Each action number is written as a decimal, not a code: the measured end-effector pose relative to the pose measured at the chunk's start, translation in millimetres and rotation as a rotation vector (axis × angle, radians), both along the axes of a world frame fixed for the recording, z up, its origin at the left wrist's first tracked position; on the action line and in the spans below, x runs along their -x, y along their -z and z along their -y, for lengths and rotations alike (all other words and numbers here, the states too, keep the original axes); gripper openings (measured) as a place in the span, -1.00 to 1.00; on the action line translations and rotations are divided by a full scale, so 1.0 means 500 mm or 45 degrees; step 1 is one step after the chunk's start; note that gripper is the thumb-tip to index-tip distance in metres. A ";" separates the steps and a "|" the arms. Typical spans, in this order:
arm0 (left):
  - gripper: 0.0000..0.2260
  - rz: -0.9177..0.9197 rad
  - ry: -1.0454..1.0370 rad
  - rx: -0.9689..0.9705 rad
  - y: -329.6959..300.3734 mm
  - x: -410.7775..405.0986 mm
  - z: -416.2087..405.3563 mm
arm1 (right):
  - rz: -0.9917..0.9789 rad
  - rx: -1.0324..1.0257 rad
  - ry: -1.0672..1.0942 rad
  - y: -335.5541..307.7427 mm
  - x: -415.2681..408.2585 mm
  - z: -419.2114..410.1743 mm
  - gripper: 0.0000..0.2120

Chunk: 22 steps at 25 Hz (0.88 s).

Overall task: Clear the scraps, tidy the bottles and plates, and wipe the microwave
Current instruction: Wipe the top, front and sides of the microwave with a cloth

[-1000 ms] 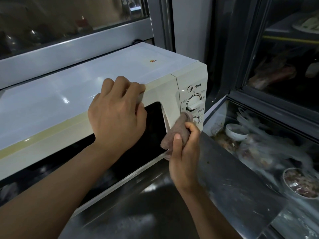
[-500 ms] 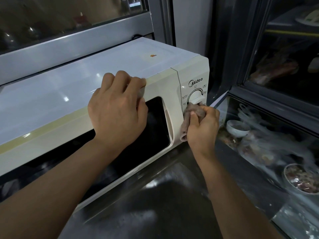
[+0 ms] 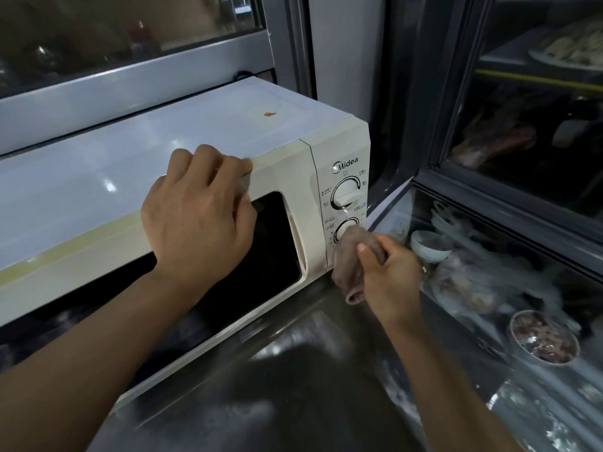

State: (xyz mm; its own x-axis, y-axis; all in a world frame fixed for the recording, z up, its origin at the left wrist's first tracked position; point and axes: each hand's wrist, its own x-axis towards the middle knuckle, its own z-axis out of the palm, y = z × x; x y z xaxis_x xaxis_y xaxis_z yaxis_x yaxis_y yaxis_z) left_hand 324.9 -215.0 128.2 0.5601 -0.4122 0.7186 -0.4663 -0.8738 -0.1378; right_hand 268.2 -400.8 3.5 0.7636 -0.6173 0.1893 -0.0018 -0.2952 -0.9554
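Cream-white plastic is what the microwave (image 3: 182, 158) is made of, and it's parked on a shiny steel counter (image 3: 293, 386) under a window. Its top front edge is gripped by the left hand (image 3: 199, 216), fingers curled over the rim above the dark door glass, thumb laid down the front. Further right, the upper dial (image 3: 346, 194) is left uncovered. The lower dial (image 3: 345, 229) is partly hidden by a brownish rag (image 3: 350, 262), which is pressed against the control panel. That rag is bunched up in the right hand (image 3: 391, 275), thumb clamped on top and fingers wrapped round it, a rolled end hanging below. Off to the right, a small white bowl (image 3: 429, 247) and a bowl of meat (image 3: 543, 337) can be seen behind glass.
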 end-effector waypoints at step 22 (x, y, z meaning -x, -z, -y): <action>-0.75 0.020 -0.051 -0.002 0.006 0.000 0.003 | 0.166 -0.336 0.099 0.050 -0.101 0.058 -0.79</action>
